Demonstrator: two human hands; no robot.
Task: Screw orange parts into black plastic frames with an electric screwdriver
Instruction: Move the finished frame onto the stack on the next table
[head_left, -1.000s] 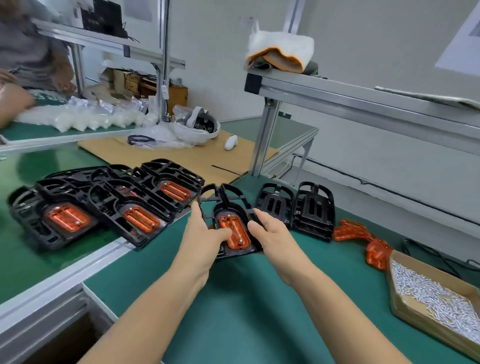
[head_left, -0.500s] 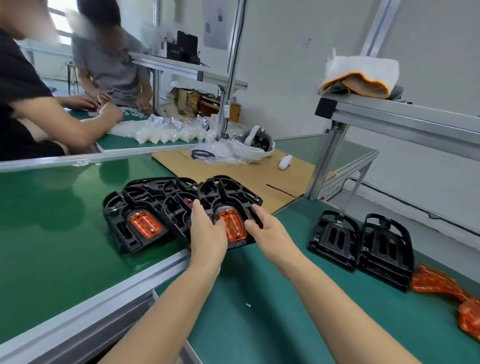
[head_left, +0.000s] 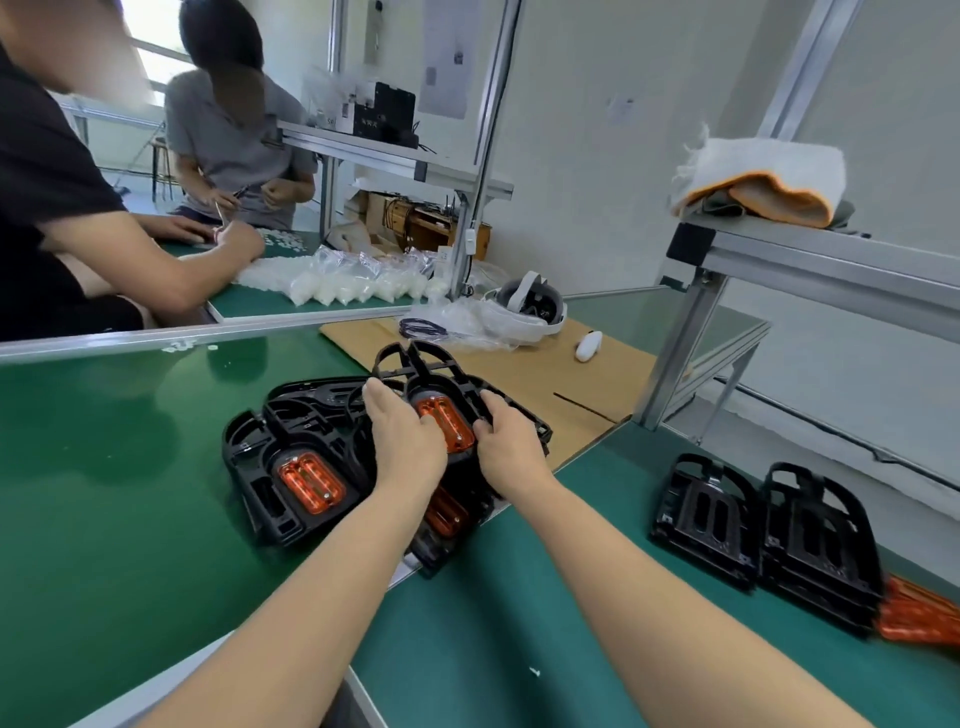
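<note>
Left of both hands, a finished black frame (head_left: 291, 483) with an orange part (head_left: 310, 482) lies on the green bench (head_left: 104, 519). The left hand (head_left: 402, 441) and right hand (head_left: 506, 449) grip the held frame (head_left: 441, 374) by its two sides, above the pile. Well to the right stand two empty frames (head_left: 763, 525), loose orange parts (head_left: 917, 613) beside them.

The green surface (head_left: 104, 493) carried assembled black frames (head_left: 291, 467), two empty frames (head_left: 769, 525), loose orange parts (head_left: 919, 613) and a cardboard sheet (head_left: 571, 384).
</note>
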